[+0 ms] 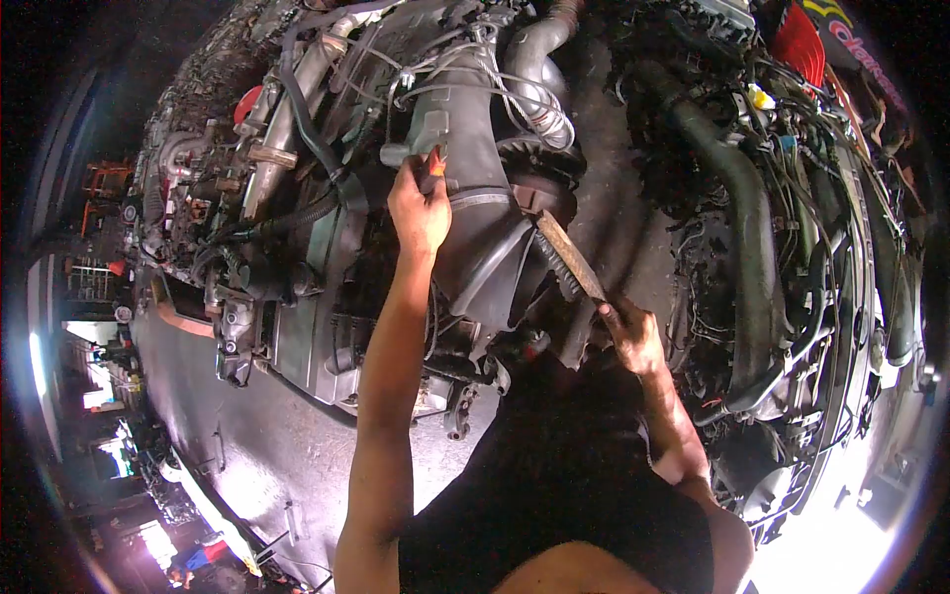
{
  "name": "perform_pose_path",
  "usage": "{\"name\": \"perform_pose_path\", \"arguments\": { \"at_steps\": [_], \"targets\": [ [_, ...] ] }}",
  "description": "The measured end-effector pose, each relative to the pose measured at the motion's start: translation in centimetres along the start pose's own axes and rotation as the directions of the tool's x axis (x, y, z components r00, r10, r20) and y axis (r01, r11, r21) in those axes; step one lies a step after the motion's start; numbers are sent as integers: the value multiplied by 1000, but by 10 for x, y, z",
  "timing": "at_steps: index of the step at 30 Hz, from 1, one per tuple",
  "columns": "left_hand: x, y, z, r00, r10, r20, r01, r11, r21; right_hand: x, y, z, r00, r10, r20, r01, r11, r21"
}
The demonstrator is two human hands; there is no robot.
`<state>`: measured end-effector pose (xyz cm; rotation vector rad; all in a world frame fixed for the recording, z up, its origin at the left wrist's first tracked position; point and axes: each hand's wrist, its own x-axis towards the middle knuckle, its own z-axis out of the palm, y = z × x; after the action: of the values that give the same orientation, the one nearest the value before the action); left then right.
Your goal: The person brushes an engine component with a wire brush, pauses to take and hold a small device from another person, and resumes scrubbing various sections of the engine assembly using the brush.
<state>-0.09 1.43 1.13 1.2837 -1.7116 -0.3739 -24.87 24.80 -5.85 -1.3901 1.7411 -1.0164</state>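
Note:
My right hand (635, 340) is closed round one end of a wire brush (571, 253) with a worn wooden back. Its dark bristles face down and to the left, close to a dark part of the engine. Over the grey engine cover (473, 139), my left hand (420, 210) is closed on a small dark tool with an orange-red end (436, 163). The tool's kind cannot be made out, as the fingers hide most of it. A ribbed band (481, 199) runs across the grey cover just to the right of this hand.
Thin cables (465, 74) loop over the engine top. A silver pipe (537, 74) bends down behind the brush. Along the right runs a thick dark hose (737, 188) among wiring. Grey floor (223, 396) shows at lower left, with racks (94, 282) beyond.

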Motion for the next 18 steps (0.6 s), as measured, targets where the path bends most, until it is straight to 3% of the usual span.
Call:
{"name": "perform_pose_path", "arguments": {
  "at_steps": [11,13,16,18],
  "targets": [
    [1,11,-3,999,21,-36,-19,999,44,-1,-5,-8,1000,-15,4,15,998,-57],
    [1,19,-5,996,-90,12,90,996,-18,-1,-4,-8,1000,7,20,-5,997,-80],
    [2,9,-2,1000,-5,-25,5,1000,5,0,4,-4,999,-34,23,35,998,-55],
    [1,8,-2,999,-28,-17,28,1000,8,0,4,-1,994,-103,-42,101,994,-41]
  ]
}}
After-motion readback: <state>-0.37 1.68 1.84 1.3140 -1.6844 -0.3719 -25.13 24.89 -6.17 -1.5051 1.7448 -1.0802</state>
